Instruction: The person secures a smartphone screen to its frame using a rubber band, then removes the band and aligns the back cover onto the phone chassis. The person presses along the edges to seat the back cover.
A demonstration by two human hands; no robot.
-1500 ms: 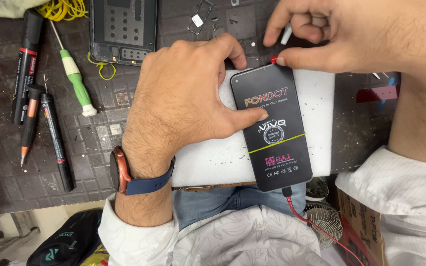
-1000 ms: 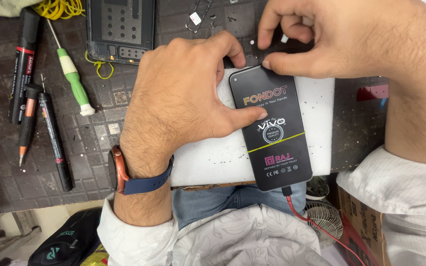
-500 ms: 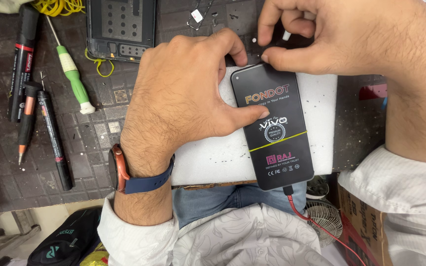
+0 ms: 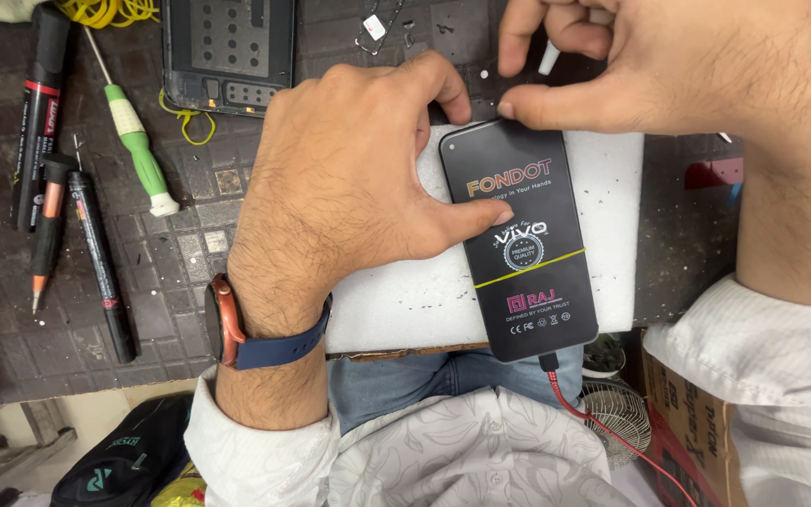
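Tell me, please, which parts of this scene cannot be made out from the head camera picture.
- Top edge of the black phone: covered by the right hand and the left hand fingers.
- White piece in the right hand: mostly hidden by fingers, kind unclear.
- Dark phone frame: cut off by the upper edge.
- Red cable: its far end leaves the picture below.

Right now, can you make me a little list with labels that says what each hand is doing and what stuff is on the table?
left hand: flat on the black phone, thumb pressing its face
right hand: fingertips pinching at the phone's top edge
phone: lies on a white pad, red cable plugged in below
table: dark, gridded
tools: green screwdriver, black pens at left
far side: open phone shell
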